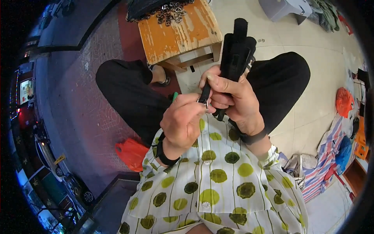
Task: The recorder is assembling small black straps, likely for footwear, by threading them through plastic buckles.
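My right hand (243,99) is closed around a bundle of flat black straps (233,56), their rounded ends pointing away from me. One narrow black strap end (205,93) comes out toward the left between my right thumb and fingers. At that end sits a small silver metal buckle (203,103), pinched by the fingertips of my left hand (181,121). Whether the strap passes fully through the buckle is hidden by my fingers. A short green piece (175,96) shows above my left knuckles; its kind and whether I hold it cannot be made out.
Ahead stands a worn orange wooden stool (179,37) with a heap of metal buckles (169,15) and a dark bag. A red plastic bag (131,154) lies by my left side. Striped cloth (321,160) and another red bag (344,102) are at right.
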`<move>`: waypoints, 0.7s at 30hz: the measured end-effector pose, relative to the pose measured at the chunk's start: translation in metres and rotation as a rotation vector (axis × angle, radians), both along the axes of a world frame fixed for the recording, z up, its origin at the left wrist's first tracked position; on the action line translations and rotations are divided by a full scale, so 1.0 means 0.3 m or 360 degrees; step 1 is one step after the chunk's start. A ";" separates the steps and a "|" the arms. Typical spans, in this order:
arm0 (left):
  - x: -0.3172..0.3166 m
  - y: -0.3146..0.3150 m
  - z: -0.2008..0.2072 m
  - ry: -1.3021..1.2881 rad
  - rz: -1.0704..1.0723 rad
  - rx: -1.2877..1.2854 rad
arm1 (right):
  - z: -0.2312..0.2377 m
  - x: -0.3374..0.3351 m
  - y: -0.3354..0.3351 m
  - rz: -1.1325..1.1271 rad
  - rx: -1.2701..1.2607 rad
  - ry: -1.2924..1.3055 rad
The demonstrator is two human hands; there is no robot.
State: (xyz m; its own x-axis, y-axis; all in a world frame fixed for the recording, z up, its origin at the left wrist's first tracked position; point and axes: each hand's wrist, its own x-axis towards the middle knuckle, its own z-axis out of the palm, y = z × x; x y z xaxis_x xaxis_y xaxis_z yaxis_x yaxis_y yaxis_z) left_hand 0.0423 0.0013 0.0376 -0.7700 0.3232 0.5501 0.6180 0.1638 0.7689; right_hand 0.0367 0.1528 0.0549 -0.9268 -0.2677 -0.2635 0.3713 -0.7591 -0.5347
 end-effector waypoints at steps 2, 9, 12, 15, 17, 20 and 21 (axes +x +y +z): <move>0.000 0.014 -0.004 -0.0004 0.0014 -0.0010 | 0.001 0.006 -0.003 -0.0161 0.0251 -0.0067; 0.006 0.031 0.002 -0.0084 0.0067 0.0093 | 0.030 0.002 -0.001 -0.0234 0.0445 -0.0056; 0.012 0.044 -0.007 -0.0117 0.0109 0.0138 | 0.023 0.005 -0.005 -0.0300 0.0504 -0.0044; 0.018 0.046 0.004 -0.0190 0.0133 0.0123 | 0.018 0.011 -0.007 -0.0365 0.0542 -0.0074; 0.023 0.035 0.007 -0.0226 0.0127 0.0083 | 0.013 0.015 -0.012 -0.0394 0.0580 -0.0104; 0.032 0.024 0.007 -0.0327 0.0127 0.0113 | 0.013 0.013 -0.019 -0.0353 0.0628 -0.0047; 0.032 0.025 0.011 -0.0368 0.0141 0.0127 | 0.013 0.013 -0.018 -0.0353 0.0630 -0.0048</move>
State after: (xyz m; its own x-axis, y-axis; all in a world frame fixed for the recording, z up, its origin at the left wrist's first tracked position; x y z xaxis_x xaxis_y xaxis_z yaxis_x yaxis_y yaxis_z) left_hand 0.0519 0.0088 0.0410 -0.9018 0.2113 0.3770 0.4100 0.1427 0.9008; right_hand 0.0406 0.1475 0.0587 -0.9406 0.0635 -0.3336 0.2427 -0.5612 -0.7913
